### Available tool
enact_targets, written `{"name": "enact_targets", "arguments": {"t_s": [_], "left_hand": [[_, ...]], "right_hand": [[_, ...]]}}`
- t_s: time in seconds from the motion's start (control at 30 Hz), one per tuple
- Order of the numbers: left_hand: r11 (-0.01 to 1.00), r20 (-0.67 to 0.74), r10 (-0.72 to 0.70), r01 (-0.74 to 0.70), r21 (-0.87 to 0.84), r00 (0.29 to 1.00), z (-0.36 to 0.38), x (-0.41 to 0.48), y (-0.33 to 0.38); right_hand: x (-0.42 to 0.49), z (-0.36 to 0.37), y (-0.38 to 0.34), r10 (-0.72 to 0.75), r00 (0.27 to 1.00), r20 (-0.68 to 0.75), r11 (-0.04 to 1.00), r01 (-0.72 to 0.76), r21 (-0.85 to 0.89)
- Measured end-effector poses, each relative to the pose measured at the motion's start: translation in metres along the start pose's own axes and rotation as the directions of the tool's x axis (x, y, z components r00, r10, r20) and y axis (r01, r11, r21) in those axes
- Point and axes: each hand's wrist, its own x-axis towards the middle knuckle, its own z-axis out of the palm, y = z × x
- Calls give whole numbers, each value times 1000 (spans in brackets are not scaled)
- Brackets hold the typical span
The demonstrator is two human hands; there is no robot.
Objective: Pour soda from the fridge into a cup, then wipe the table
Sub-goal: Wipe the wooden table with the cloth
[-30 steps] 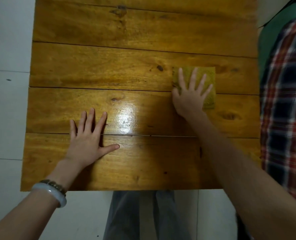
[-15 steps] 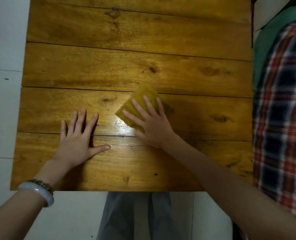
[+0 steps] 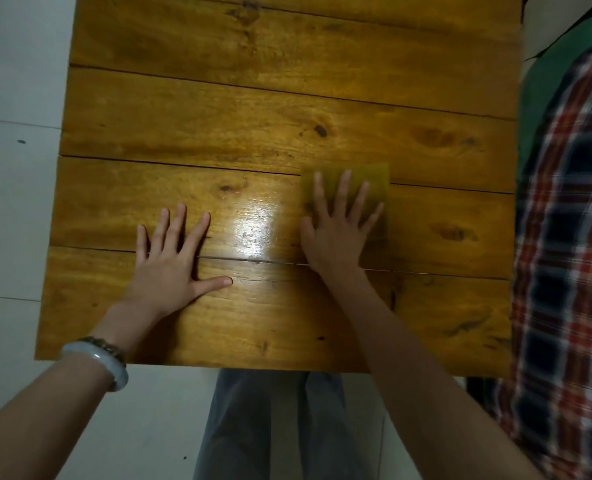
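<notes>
Pressed yellowish cloth (image 3: pixel 374 178) flat with right hand (image 3: pixel 336 237), fingers (image 3: pixel 342 192) spread, right of centre on glossy plank counter (image 3: pixel 253 98). Rested left hand (image 3: pixel 170 268) beside it, fingers apart. Looked down onto white tiled floor (image 3: pixel 17 81), plaid fabric (image 3: pixel 571 237) alongside.

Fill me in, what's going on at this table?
This looks like the wiping step. The person's right hand presses flat, fingers spread, on a yellow-green cloth right of the middle of the wooden table. The left hand rests flat on the bare wood beside it, holding nothing. No cup or soda is in view.
</notes>
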Motion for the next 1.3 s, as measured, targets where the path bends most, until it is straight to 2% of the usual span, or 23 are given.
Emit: {"name": "enact_targets", "arguments": {"t_s": [0.07, 0.2, 0.37, 0.4, 0.47, 0.57, 0.67, 0.77, 0.83, 0.9, 0.97, 1.03, 1.1, 1.17, 1.23, 1.3], "left_hand": [[1000, -3, 0, 0, 0, 1000, 1, 1, 0], [1000, -19, 8, -9, -9, 1000, 2, 0, -1], [1000, -59, 12, -14, -28, 998, 4, 0, -3], [1000, -53, 11, -12, -23, 999, 4, -1, -3], [999, -54, 16, -18, -30, 998, 4, -1, -3], [998, -54, 29, -32, -50, 998, 4, 0, -3], [998, -60, 38, -41, -53, 997, 5, -2, -3], [995, -76, 53, -59, -78, 996, 3, -3, -2], [993, -79, 60, -68, -98, 995, 1, -4, -3], [984, -108, 52, -70, -167, 993, -3, -7, -7], [978, -150, 28, -57, -198, 988, -8, -12, -16], [981, -177, 8, -42, -191, 984, -12, -20, -26], [985, -165, 2, -30, -169, 986, -12, -27, -37], [988, -134, 2, -23, -151, 991, -10, -32, -44], [988, -117, 5, -23, -151, 993, -6, -36, -47], [989, -96, 4, -19, -147, 995, -2, -39, -48]], "right_hand": [[-2, 4, -38, -103, 994, -21, 994, 103, -21], [-16, 15, -82, -273, 961, 49, 961, 275, -27], [-54, 18, -25, -573, 816, 77, 810, 578, -102], [-61, 17, -2, -580, 811, 80, 800, 585, -129], [-64, 11, 46, -515, 853, 90, 837, 522, -163], [-46, -6, 98, -294, 948, 125, 920, 316, -233], [-4, -20, 88, -64, 992, 109, 978, 84, -192], [54, -26, 30, -27, 998, 58, 995, 32, -95], [80, -25, -17, -67, 996, 63, 995, 71, -65], [85, -15, -61, -172, 984, 51, 981, 175, -81], [65, -5, -93, -305, 952, 25, 945, 305, -121], [28, 5, -107, -443, 895, 58, 883, 446, -148], [-11, 14, -96, -576, 809, 118, 796, 588, -146], [-42, 16, -65, -647, 743, 171, 733, 668, -131], [-54, 12, -24, -640, 744, 192, 724, 667, -177], [-44, 4, 13, -597, 779, 192, 746, 627, -223]]}}
